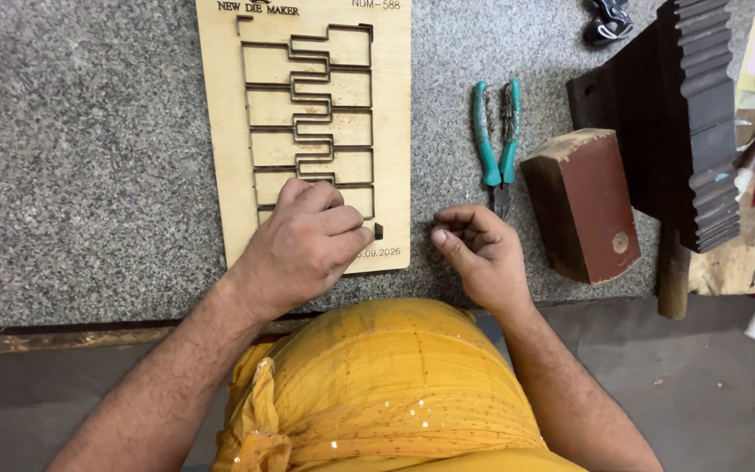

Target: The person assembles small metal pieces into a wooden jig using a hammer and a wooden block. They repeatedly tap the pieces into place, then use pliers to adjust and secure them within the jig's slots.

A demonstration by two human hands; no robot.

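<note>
Head: left hand (303, 240) curled on die board (220, 131)

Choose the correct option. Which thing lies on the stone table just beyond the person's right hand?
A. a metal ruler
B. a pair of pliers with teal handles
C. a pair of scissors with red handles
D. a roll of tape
B: the pliers with teal handles lie on the stone table, jaws pointing toward the right hand.
</note>
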